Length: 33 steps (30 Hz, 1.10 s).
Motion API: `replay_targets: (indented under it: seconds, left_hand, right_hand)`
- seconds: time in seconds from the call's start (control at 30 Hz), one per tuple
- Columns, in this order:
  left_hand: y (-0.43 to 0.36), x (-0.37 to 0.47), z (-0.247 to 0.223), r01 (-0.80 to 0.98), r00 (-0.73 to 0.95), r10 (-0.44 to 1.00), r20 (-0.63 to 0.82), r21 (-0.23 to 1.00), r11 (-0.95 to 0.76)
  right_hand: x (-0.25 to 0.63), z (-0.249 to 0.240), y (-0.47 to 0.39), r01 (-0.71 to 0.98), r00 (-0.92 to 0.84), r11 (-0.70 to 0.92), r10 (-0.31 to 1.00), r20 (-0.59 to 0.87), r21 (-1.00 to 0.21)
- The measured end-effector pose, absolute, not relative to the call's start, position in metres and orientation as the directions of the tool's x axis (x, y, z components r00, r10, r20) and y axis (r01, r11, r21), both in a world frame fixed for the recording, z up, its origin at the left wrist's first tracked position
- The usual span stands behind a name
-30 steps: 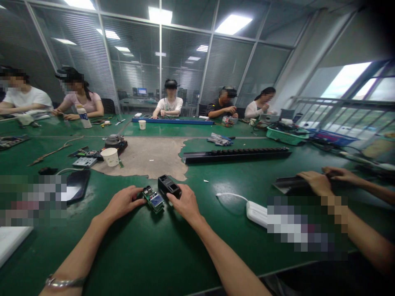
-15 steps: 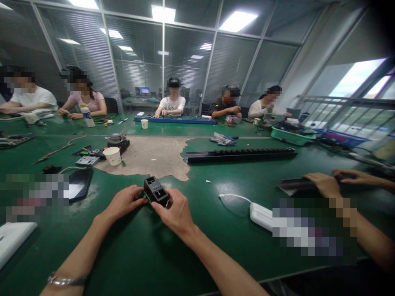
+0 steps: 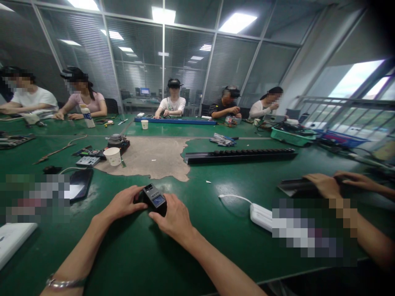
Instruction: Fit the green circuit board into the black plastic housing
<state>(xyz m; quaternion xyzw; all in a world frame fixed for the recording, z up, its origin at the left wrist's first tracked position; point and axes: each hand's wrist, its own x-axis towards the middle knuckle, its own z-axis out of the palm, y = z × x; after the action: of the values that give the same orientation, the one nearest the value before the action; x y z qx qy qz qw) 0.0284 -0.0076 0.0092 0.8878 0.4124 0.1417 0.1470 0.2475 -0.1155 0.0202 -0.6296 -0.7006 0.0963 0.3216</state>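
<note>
Between my two hands is a small dark grey box-shaped electronic device [image 3: 154, 197]. Its upper face has a bluish display window, a row of small buttons and openings at the far end. My left hand [image 3: 129, 200] grips its left side, thumb along the near edge and fingers curled behind. On the right, my right hand [image 3: 174, 213] closes round the other side, its thumb near the lower corner. Most of the fingertips are hidden by the device. It is held tilted, close over the green table [image 3: 197, 263].
A worn brown sheet [image 3: 148, 156] lies ahead, with a paper cup [image 3: 112, 156] at its left. A long black rail [image 3: 240, 156] lies beyond to the right. Nearer are a white power bank [image 3: 261, 216] and a co-worker's hands [image 3: 327, 185] on another black rail. A phone [image 3: 80, 183] lies left.
The device has turned slightly in my hands. Its window now shows a bluish display where it was dark with a white mark, and the green strip along its near edge is out of sight.
</note>
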Motion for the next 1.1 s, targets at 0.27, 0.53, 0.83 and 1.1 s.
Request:
replay_targets:
  seconds: [0.27,0.53,0.83,1.1]
  left_hand:
    - [-0.01,0.033,0.013,0.704,0.61,0.781,0.136,0.359,-0.613]
    - [-0.008,0.032,0.01,0.721,0.592,0.795,0.131,0.353,-0.596]
    - [-0.01,0.033,0.012,0.718,0.589,0.796,0.139,0.362,-0.595]
    - [-0.008,0.035,0.012,0.737,0.564,0.816,0.128,0.367,-0.568]
  right_hand:
    - [0.248,0.016,-0.112,0.774,0.009,0.224,0.932,0.363,-0.593]
    - [0.249,0.029,-0.112,0.684,-0.011,0.357,0.877,0.48,-0.636]
    - [0.278,0.026,-0.089,0.655,0.184,0.256,0.858,0.479,-0.711]
    - [0.298,0.012,-0.078,0.756,0.233,0.038,0.917,0.323,-0.653]
